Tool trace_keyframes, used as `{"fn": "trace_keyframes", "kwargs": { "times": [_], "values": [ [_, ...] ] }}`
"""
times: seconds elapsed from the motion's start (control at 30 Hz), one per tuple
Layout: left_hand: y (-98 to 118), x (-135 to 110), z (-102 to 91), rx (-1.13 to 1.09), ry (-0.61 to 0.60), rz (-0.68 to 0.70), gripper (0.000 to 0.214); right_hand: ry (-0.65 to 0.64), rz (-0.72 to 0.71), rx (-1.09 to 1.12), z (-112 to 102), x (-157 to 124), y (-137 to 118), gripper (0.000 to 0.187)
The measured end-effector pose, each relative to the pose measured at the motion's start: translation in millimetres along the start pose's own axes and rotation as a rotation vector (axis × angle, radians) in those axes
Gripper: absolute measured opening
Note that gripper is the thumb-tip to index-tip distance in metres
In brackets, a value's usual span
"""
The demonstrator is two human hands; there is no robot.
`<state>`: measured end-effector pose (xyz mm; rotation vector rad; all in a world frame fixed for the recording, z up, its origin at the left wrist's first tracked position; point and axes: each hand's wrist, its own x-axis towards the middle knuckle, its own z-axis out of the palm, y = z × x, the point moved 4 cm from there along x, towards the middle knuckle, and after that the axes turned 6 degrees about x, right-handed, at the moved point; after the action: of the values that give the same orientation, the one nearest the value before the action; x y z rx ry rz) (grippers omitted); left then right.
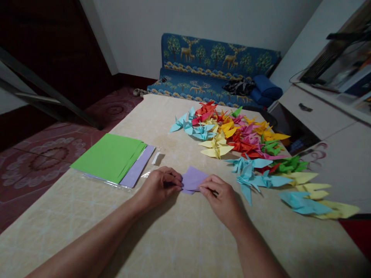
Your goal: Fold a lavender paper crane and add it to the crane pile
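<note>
A small folded piece of purple origami paper [193,178] is held between my two hands, just above or on the table; I cannot tell which. My left hand [162,181] pinches its left corner between thumb and fingers. On the opposite side, my right hand [218,190] grips the right corner the same way. A second purple layer shows under the lower edge. Right of my hands lie many folded paper cranes, among them a light blue crane [249,175] and a pale yellow crane [216,146].
Green paper sheets [108,156] lie over purple sheets [138,170] on a clear plastic wrapper at the left of the table [174,239]. A small white scrap [156,157] sits beside them. Behind the table is a blue patterned sofa [214,58]; a white cabinet [327,116] stands right.
</note>
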<state>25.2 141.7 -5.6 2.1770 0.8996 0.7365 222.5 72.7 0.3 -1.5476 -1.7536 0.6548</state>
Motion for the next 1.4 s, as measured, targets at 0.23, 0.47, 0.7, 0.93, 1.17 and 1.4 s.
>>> {"fn": "trace_keyframes", "kwargs": {
  "times": [0.23, 0.47, 0.7, 0.93, 1.17, 1.4],
  "values": [
    [3, -1, 1.0, 0.052, 0.013, -0.031, 0.005, 0.105, 0.045, -0.059, 5, 2, -1, 0.014],
    [4, -1, 4.5, 0.081, 0.023, -0.058, 0.007, 0.129, 0.059, -0.141, 6, 4, -1, 0.014],
    [11, 1, 2.9, 0.131, 0.018, -0.088, 0.010, 0.183, 0.124, -0.202, 8, 5, 0, 0.011],
    [13, 1, 4.7, 0.169, 0.033, -0.124, 0.010, 0.217, 0.135, -0.201, 9, 5, 1, 0.010],
    [15, 2, 6.6, 0.205, 0.043, -0.158, 0.009, 0.227, 0.150, -0.239, 8, 7, -1, 0.011],
    [14, 5, 9.3, 0.274, 0.033, -0.231, 0.006, 0.234, 0.217, -0.187, 10, 9, 4, 0.011]
  ]
}}
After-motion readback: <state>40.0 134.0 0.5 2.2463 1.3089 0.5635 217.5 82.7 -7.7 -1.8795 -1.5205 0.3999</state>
